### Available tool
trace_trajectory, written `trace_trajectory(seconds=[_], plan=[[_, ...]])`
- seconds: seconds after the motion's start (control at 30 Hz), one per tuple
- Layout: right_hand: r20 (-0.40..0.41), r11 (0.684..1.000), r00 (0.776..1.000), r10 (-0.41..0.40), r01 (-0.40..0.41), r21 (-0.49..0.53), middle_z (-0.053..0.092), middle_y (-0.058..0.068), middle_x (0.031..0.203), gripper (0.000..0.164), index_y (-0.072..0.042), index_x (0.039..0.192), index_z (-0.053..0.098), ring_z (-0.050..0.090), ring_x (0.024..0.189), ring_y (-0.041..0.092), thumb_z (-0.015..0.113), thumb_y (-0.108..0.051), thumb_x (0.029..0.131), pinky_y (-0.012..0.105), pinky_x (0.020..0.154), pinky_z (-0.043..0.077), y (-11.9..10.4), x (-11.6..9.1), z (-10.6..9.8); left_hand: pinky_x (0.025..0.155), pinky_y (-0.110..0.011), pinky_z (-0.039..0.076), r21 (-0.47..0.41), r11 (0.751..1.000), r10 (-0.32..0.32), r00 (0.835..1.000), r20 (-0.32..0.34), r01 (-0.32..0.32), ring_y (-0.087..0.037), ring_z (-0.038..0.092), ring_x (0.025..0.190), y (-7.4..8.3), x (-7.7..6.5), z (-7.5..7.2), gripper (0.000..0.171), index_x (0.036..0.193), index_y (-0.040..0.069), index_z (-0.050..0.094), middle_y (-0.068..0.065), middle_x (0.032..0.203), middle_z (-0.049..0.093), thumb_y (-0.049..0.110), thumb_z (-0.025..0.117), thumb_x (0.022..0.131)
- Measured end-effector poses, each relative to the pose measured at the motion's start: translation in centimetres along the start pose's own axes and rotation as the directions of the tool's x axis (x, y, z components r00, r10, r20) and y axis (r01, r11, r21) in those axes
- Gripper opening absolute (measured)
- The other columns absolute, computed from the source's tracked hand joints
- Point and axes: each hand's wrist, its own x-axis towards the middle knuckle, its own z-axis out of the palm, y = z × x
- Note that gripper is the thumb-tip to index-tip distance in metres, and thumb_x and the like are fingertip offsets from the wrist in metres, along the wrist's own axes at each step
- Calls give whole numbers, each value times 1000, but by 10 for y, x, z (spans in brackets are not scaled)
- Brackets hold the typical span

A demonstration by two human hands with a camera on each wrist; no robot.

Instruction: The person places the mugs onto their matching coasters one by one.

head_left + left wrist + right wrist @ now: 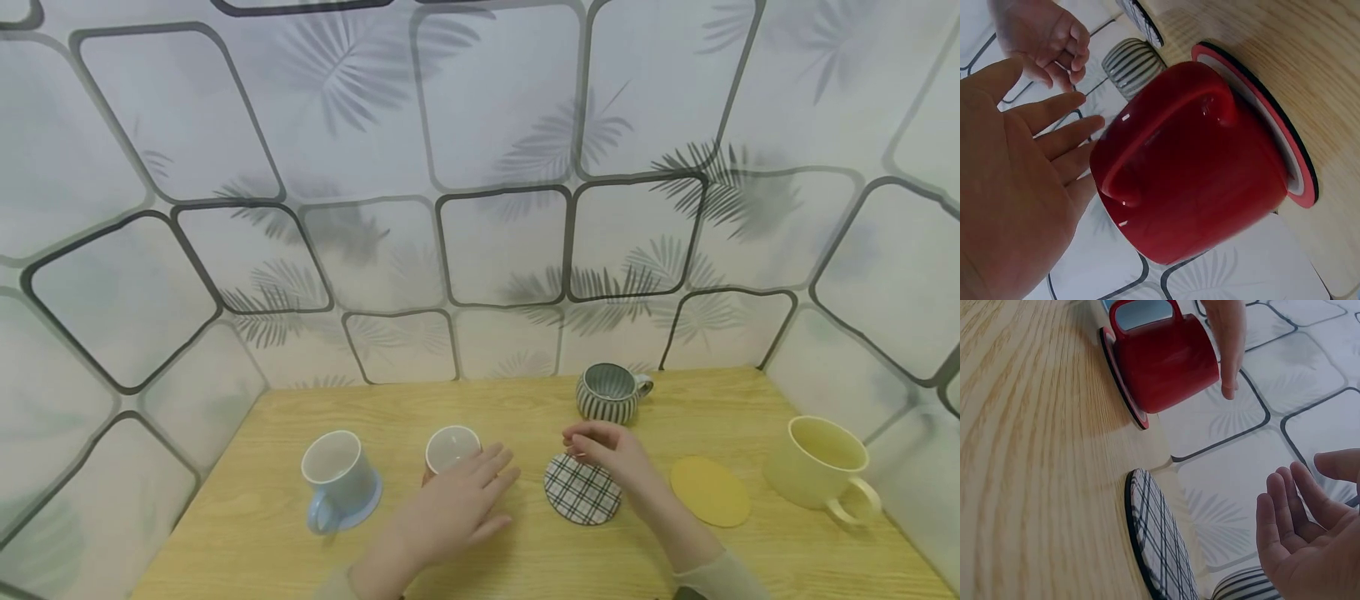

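Note:
A red mug (pixel 1191 162) with a white inside stands upright on a red-and-white round coaster (pixel 1305 190). Spread over the near side of that mug in the head view, my left hand (pixel 453 504) holds nothing, its fingers straight and apart from each other. My right hand (pixel 617 457) hovers above a black-and-white plaid coaster (pixel 583 498), fingers loosely bent with nothing in them. Behind it stands a grey striped cup (pixel 606 407), its handle pointing right. In the right wrist view, the plaid coaster lies bare on the wood.
At the left, a pale blue mug (pixel 341 475) stands on a light blue coaster (pixel 369 507). To the right lies a yellow coaster (pixel 709 492), with a large yellow mug (pixel 802 465) beside it on the wooden table (pixel 540 567). Patterned cloth walls (pixel 510 242) rise around the back and sides.

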Motion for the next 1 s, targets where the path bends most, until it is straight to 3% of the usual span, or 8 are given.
trace_trajectory(seconds=[0.27, 0.53, 1.0], plan=[[-27, 999, 999, 36, -37, -11, 60, 27, 117, 38, 9, 116, 57, 65, 91, 14, 62, -20, 91, 30, 85, 56, 4, -5, -8, 114, -40, 29, 1, 999, 36, 999, -28, -36, -23, 30, 140, 8, 12, 5, 56, 140, 14, 44, -7, 150, 36, 46, 48, 95], [-41, 998, 999, 34, -36, -53, 62, 23, 115, 39, 8, 117, 57, 65, 91, 12, 61, -22, 92, 27, 84, 55, 3, -8, -18, 113, -39, 30, 24, 997, 73, 997, -38, -72, -23, 34, 139, 14, 22, 11, 56, 139, 13, 47, -8, 148, 39, 47, 48, 95], [-67, 996, 997, 33, -38, -76, 64, 21, 112, 39, 11, 117, 57, 65, 91, 14, 60, -21, 93, 27, 83, 55, 8, -9, -39, 115, -37, 28, 25, 997, 73, 996, 44, -74, -23, 32, 140, 23, 31, 21, 56, 141, 14, 44, -6, 150, 36, 48, 43, 97]])
